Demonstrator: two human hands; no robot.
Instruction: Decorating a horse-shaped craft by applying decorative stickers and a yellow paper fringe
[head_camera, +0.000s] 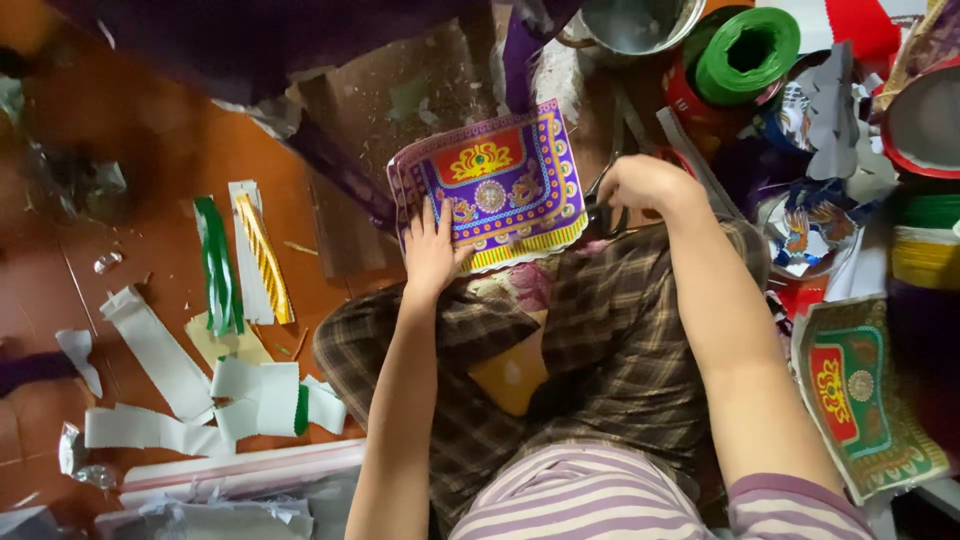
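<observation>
A purple patterned paper sheet with a red and gold centre lies over my knee, its striped yellow edge toward me. My left hand presses flat on its lower left corner, fingers spread. My right hand is at the sheet's right edge, closed on black-handled scissors whose blades are mostly hidden by the hand. I sit on the floor in checked trousers and a striped top.
White, green and gold paper strips litter the brown floor at left. A green patterned sheet lies at right. A green ribbon roll, a metal pot and piled coloured papers crowd the upper right.
</observation>
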